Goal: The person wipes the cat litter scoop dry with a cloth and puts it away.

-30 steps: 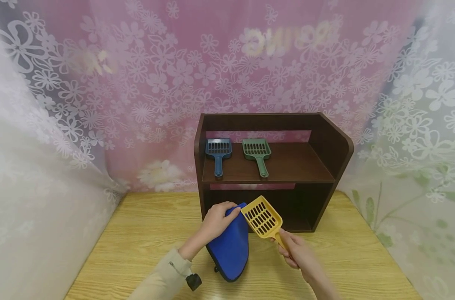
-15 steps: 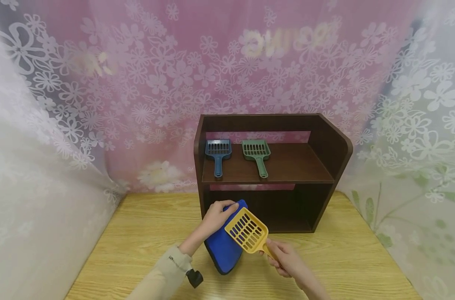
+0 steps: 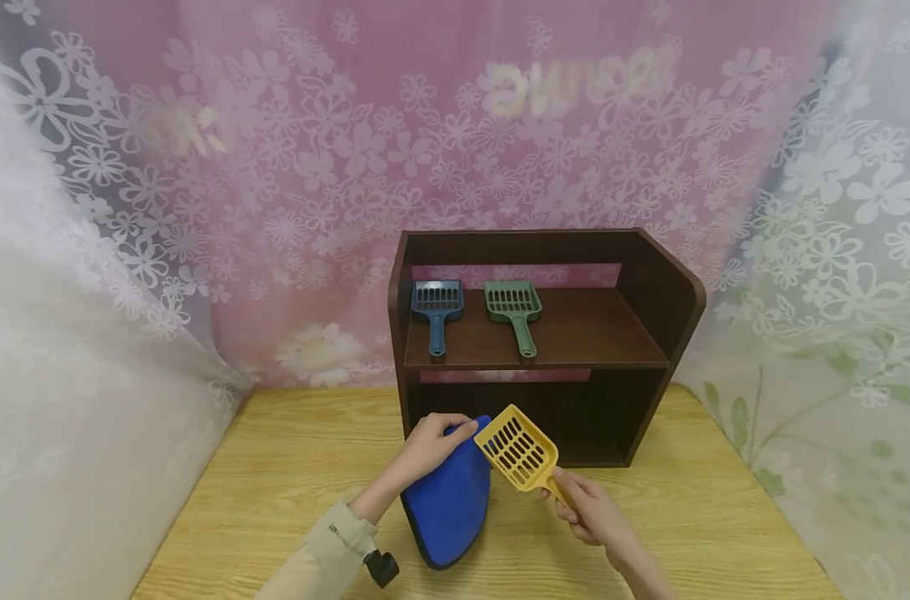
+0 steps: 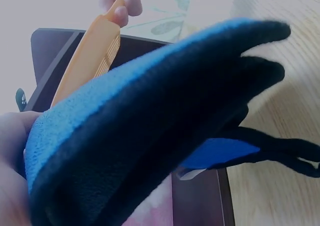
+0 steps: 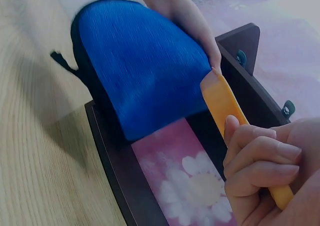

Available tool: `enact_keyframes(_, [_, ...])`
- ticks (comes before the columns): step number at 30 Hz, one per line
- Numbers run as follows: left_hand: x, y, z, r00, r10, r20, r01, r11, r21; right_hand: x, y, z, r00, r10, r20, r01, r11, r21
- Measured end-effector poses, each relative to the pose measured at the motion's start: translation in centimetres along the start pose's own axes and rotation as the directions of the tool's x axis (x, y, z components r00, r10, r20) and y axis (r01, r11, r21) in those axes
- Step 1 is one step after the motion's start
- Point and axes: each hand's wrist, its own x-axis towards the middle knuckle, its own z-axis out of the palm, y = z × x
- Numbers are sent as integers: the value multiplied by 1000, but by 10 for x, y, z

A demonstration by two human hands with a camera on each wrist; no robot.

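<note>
My right hand (image 3: 593, 510) grips the handle of a yellow slotted litter scoop (image 3: 526, 473), its head tilted up to the left. From the upper end, my left hand (image 3: 430, 448) pinches a blue fleecy cloth (image 3: 449, 504) with black edging, which hangs down in front of the shelf. The scoop's front edge is close beside the cloth's top; whether they touch I cannot tell. In the left wrist view the cloth (image 4: 105, 96) is folded over, its dark side showing, with a thin black loop (image 4: 280, 145) sticking out. The right wrist view shows the scoop (image 5: 222, 103) edge-on.
Behind the hands stands a dark brown two-tier shelf (image 3: 575, 333) on a wood-grain table (image 3: 305, 467). On its upper tier lie a blue litter scoop (image 3: 437, 310) and a green one (image 3: 515, 308). Flowered curtains (image 3: 312, 208) enclose the back and sides.
The yellow scoop has moved down-left over the front of the cloth, then back up-right off most of it. The cloth has swayed, its lower end now slightly lower. Both hands keep their holds.
</note>
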Motion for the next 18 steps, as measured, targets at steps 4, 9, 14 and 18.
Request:
enact_keyframes(4, [-3, 0, 0, 1000, -8, 19, 7, 1000, 11, 0, 2, -2, 1000, 0, 18, 0, 1000, -6])
enact_keyframes(9, [5, -5, 1, 1000, -2, -8, 2, 1000, 12, -1, -1, 1, 991, -12, 131, 17, 999, -41])
enact_keyframes(14, [12, -7, -2, 999, 28, 16, -29, 999, 28, -3, -4, 3, 981, -24, 194, 39, 996, -75])
enact_keyframes(18, [17, -8, -6, 992, 76, 99, -79, 996, 31, -3, -4, 0, 970, -49, 238, 73, 993, -92])
